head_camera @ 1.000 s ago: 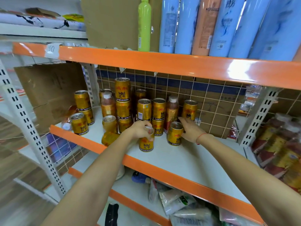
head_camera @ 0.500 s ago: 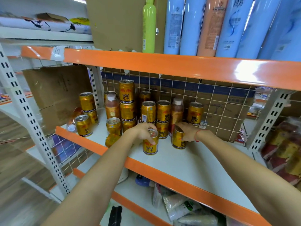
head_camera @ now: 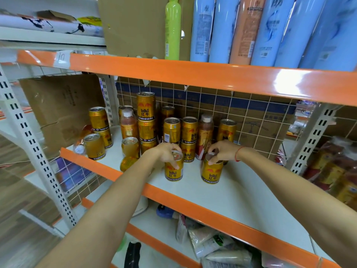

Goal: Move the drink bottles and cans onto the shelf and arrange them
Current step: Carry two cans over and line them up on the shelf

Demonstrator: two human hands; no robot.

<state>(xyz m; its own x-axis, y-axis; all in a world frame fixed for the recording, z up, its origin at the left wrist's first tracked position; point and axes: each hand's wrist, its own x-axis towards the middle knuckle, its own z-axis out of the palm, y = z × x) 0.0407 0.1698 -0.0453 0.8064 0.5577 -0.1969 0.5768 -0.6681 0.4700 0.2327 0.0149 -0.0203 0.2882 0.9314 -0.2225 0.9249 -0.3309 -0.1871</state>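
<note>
Gold cans point(head_camera: 211, 171) on the shelf point(head_camera: 222, 192) read "RedBull" with Chinese characters 红牛; white tag point(head_camera: 62, 58) on the upper orange rail point(head_camera: 193, 74) reads "10".

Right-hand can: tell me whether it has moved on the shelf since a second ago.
Yes. The right can under the right hand has come forward from the white-capped bottle toward the shelf's orange front edge.

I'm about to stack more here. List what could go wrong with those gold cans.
The three-high stack of gold cans by the wire-grid back looks easy to topple if bumped. A gold can lying on its side at the orange shelf edge could roll off. Both hands' grips sit only on can tops, so either could slip.
</note>
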